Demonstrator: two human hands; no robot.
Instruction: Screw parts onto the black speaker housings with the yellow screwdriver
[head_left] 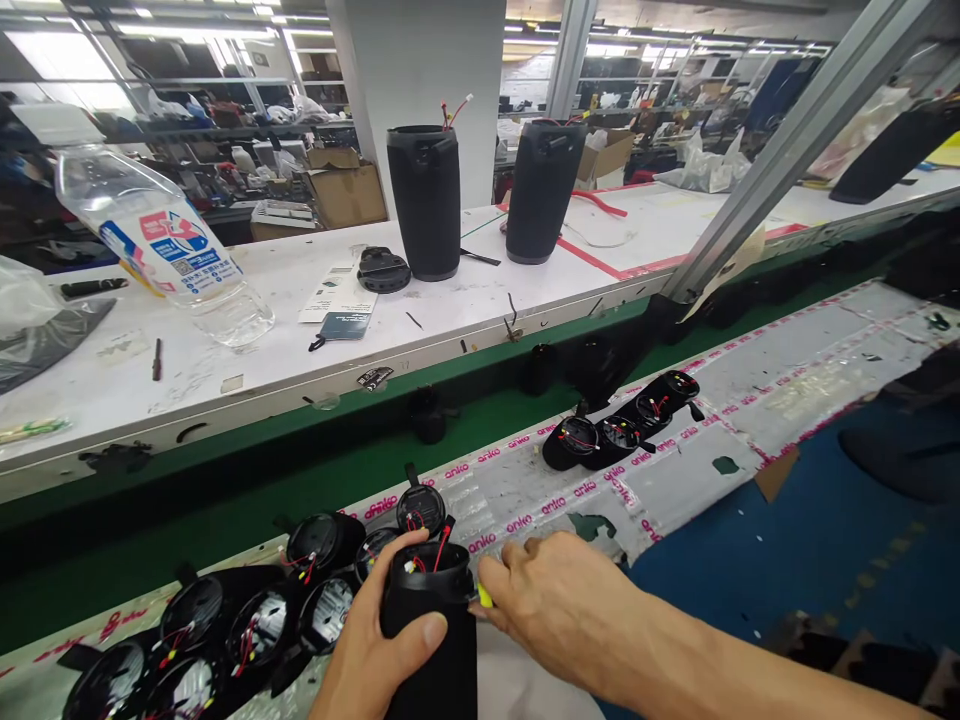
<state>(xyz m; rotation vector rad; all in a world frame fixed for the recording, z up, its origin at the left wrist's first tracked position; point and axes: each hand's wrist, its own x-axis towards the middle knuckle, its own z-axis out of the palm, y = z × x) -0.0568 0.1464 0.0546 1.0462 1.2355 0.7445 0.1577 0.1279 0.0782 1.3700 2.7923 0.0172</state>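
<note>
A black fabric-covered cylinder [439, 660] stands upright at the bottom middle, its top open with red wires and a white connector inside. My left hand [382, 640] is wrapped round its left side, thumb across the front below the rim. On the right, my right hand [547, 590] has its fingers curled round a small yellow-handled tool [484, 596], whose tip touches the cylinder's side just under the rim. Most of the tool is hidden in the fingers.
Several similar open cylinders [259, 630] lie at the lower left; another group [622, 432] lies farther along the taped bench [525, 500]. The white shelf [300, 360] holds two upright cylinders [427, 210], a water bottle [180, 240], a black cap [383, 270] and tags [345, 324].
</note>
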